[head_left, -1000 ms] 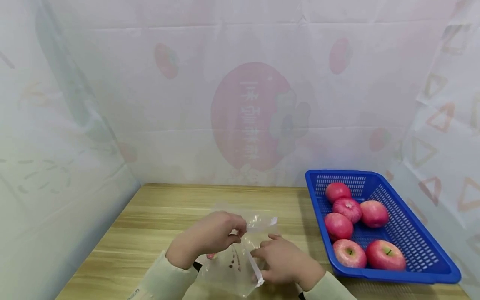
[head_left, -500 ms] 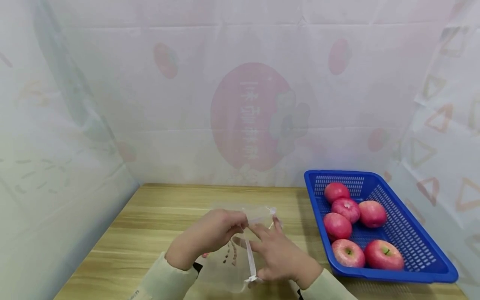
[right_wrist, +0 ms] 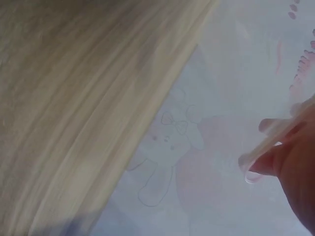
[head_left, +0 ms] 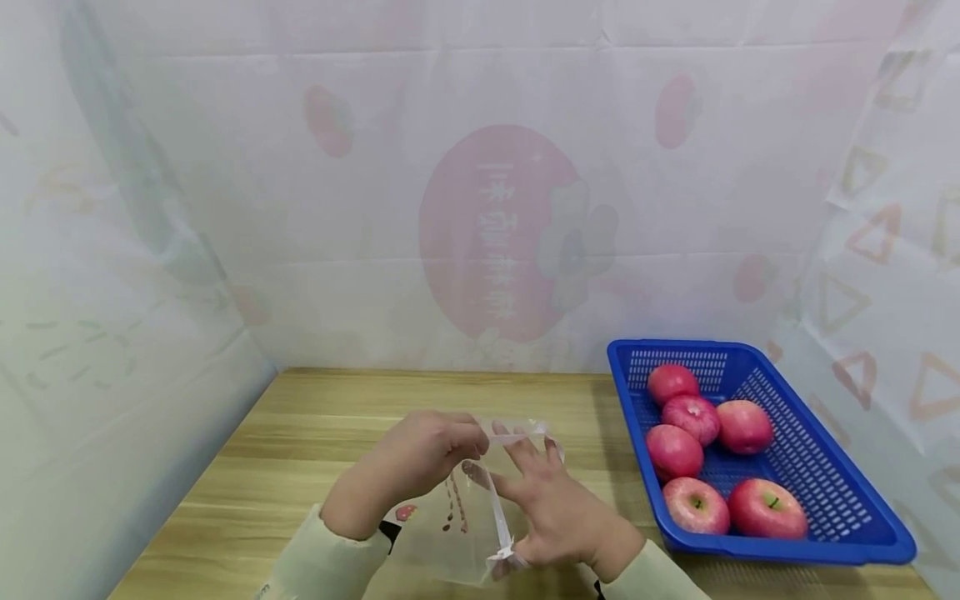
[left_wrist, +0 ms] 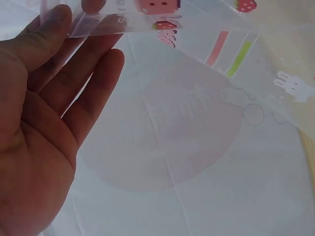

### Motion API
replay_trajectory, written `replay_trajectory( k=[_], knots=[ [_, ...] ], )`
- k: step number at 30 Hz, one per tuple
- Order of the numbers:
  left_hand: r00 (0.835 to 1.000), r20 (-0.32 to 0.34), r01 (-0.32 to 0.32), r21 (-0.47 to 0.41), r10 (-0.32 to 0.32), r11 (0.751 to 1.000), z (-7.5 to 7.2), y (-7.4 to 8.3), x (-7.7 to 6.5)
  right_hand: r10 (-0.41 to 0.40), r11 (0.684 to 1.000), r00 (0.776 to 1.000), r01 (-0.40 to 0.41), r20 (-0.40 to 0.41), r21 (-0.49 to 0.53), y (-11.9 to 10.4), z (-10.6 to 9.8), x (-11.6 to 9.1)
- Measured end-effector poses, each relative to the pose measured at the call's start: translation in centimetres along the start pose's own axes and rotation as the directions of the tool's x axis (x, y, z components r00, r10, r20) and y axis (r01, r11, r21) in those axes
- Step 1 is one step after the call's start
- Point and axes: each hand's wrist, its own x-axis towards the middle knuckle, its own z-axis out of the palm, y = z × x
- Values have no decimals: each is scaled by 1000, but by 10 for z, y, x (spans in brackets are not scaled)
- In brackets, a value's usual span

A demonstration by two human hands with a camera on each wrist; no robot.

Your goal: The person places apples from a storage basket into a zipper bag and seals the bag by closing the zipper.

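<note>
A clear plastic drawstring bag (head_left: 442, 546) with red and pink prints and a white hem lies in front of me in the head view. My left hand (head_left: 420, 454) pinches its upper edge; in the left wrist view the thumb and a fingertip meet on the printed film (left_wrist: 197, 14), the other fingers loose. My right hand (head_left: 558, 512) is spread in the bag's mouth, fingers stretched against the white hem. In the right wrist view, part of that hand (right_wrist: 300, 172) shows at the right edge, with film across the fingers.
A blue plastic basket (head_left: 847, 550) with several red apples (head_left: 690, 421) stands at the right of the wooden table (head_left: 315, 442). White printed sheets (head_left: 337, 208) wall in the back and both sides.
My right hand's fingers have spread out and pushed further into the bag's mouth, widening it. My left hand keeps its pinch and has risen slightly. The basket stays put.
</note>
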Motion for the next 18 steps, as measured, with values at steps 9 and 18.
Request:
replay_trajectory(
  k=[9,18],
  knots=[
    [998,-55,-30,24,31,999,4,-2,2,66,996,995,-70,79,51,-3,-2,-4],
    [988,-106,126,103,-115,987,12,-2,3,128,992,991,-128,24,-2,-8,-24,-7]
  ],
)
